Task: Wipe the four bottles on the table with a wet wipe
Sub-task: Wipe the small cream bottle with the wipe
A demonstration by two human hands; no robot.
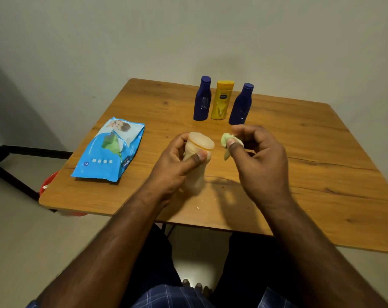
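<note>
My left hand point(177, 161) grips a pale cream bottle point(198, 150) near the middle of the wooden table point(321, 174), its flat cap end tilted toward me. My right hand point(259, 156) pinches a crumpled pale green wet wipe point(229, 142) between thumb and fingers, just right of the bottle and apart from it. At the back of the table stand a dark blue bottle point(202, 98), a yellow bottle point(222, 101) and a second dark blue bottle point(242, 105), side by side and upright.
A blue pack of wet wipes point(109, 150) lies on the table's left part, its flap open. A red object point(48, 181) shows below the table's left edge. A pale wall stands behind the table. My legs are under the near edge.
</note>
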